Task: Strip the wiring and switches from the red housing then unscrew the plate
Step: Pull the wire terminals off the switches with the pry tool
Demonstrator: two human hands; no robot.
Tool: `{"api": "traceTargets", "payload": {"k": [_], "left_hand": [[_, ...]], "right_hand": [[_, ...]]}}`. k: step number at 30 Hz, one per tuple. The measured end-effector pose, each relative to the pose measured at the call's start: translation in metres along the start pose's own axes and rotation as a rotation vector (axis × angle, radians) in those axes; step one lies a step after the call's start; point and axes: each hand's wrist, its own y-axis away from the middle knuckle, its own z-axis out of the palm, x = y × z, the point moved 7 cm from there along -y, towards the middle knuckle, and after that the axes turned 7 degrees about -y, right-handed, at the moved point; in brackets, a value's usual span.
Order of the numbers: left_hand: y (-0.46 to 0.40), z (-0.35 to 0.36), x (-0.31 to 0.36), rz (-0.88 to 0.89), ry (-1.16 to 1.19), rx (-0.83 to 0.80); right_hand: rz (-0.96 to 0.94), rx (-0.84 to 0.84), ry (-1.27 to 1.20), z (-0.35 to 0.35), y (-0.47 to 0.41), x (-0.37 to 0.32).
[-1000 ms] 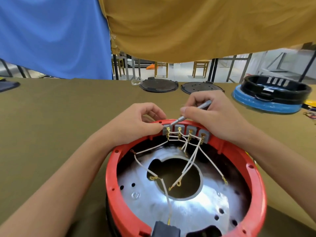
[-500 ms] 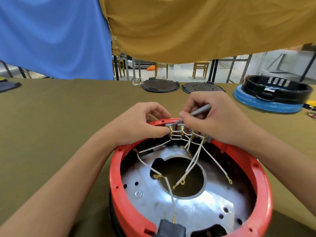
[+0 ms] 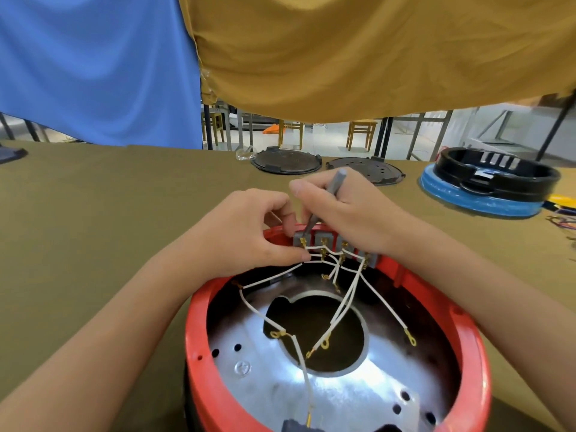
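Red housing (image 3: pixel 477 369), right hand (image 3: pixel 352 213) gripping tool (image 3: pixel 327 198)

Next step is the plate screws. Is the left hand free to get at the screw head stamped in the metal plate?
Probably yes, once it lets go: the left hand pinches a wire at the switches, and the screw head on the plate lies uncovered, wires beside it.

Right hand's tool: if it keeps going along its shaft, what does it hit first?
Most likely the leftmost grey switch block on the red housing rim: the tool in the right hand points down-left with its tip on or just above that block. Contact is unclear.
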Motion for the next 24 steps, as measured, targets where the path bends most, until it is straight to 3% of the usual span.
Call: {"api": "traceTargets", "payload": {"k": [13, 24], "left_hand": [[0.003, -0.008, 0.020, 0.179, -0.038, 0.041], [0.001, -0.008, 0.014, 0.105, -0.039, 0.054]], "right_hand": [[0.118, 0.019, -0.066, -0.007, -0.001, 0.020], [0.186, 0.048, -0.137, -0.009, 0.001, 0.028]]}}
